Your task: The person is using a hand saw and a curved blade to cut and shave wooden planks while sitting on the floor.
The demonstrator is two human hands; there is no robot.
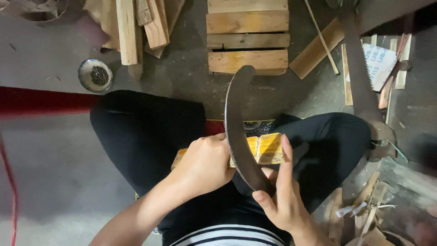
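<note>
The left hand (205, 164) is gripping a yellow wood block (266, 148) on the lap, fingers clamped, while the right hand (282, 196) is clamping the curved blade (236, 132) across it, seemingly mid-split; next needs steady downward pressure.

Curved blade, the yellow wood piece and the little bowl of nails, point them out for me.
curved blade (233, 123), head view, middle of its dark arc.
yellow wood piece (270, 148), head view, its right end.
bowl of nails (95, 75), head view, its centre.
</note>
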